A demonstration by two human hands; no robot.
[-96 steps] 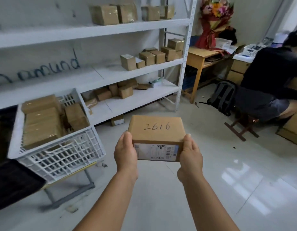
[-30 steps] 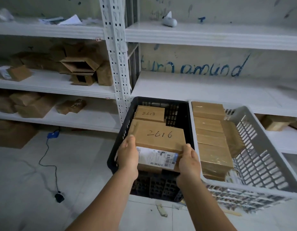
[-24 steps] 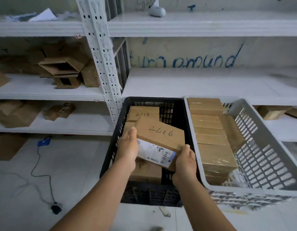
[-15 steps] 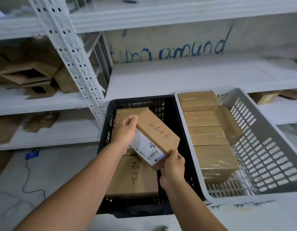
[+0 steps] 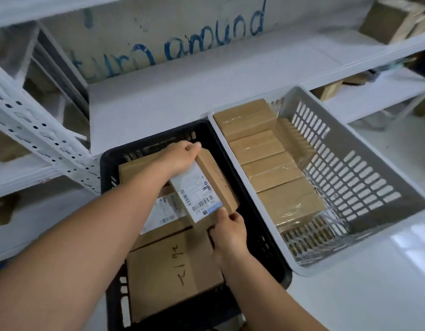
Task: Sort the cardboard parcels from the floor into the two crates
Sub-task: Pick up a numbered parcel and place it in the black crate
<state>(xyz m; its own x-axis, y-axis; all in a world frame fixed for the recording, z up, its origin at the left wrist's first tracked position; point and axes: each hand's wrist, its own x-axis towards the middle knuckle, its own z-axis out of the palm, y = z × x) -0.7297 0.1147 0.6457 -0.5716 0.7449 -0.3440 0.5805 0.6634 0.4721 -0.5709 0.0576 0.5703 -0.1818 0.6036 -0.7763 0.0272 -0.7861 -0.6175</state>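
Observation:
I hold a brown cardboard parcel point(image 5: 216, 180) with a white shipping label inside the black crate point(image 5: 261, 225). It stands on its edge, label side facing me. My left hand point(image 5: 180, 157) grips its far end and my right hand point(image 5: 228, 232) grips its near end. Under and beside it lie other parcels, one with handwritten digits point(image 5: 173, 271) near me and another labelled one point(image 5: 163, 213). To the right stands the grey crate point(image 5: 364, 177), with a row of taped parcels point(image 5: 268, 163) along its left side.
White metal shelving point(image 5: 187, 91) runs behind the crates, with a perforated upright point(image 5: 39, 132) at the left. Blue handwriting marks the wall. More cardboard boxes point(image 5: 393, 17) sit on the shelf at the top right. White glossy floor point(image 5: 373, 295) lies to the right.
I carried the parcel from the open floor to the crates, lowered it into the black crate and turned it onto its edge with the label facing up.

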